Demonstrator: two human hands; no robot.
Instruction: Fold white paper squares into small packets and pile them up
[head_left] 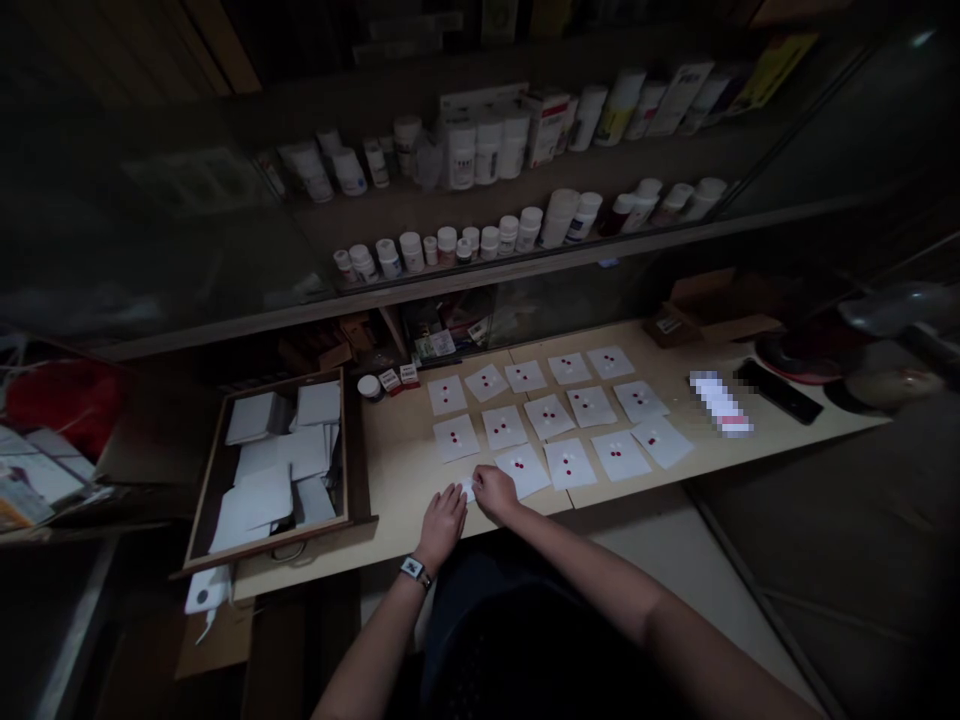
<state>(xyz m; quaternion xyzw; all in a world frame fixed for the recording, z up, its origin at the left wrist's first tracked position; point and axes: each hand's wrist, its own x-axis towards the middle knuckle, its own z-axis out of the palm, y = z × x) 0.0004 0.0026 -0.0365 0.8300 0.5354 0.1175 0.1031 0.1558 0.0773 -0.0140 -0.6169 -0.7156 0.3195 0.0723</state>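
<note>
At the table's front edge a small white paper (468, 489), seemingly partly folded, lies between my two hands. My left hand (442, 522), with a watch on its wrist, has its fingers close together on the paper's left side. From the right, my right hand (495, 493) is curled closed at the paper's other side. My fingers cover much of it, and whatever is inside cannot be seen. Beyond and to the right lie rows of flat white paper squares (503, 425), each bearing red and white pills (549, 413). The nearest square (531, 478) is just beside my right hand.
An open wooden drawer (346, 440) at left holds stacks of white paper. A white jar (369, 387) and small boxes stand near the cabinet. Shelves above carry several pill bottles (411, 252). A dark phone (780, 390) and an open cardboard box (679, 325) are at right.
</note>
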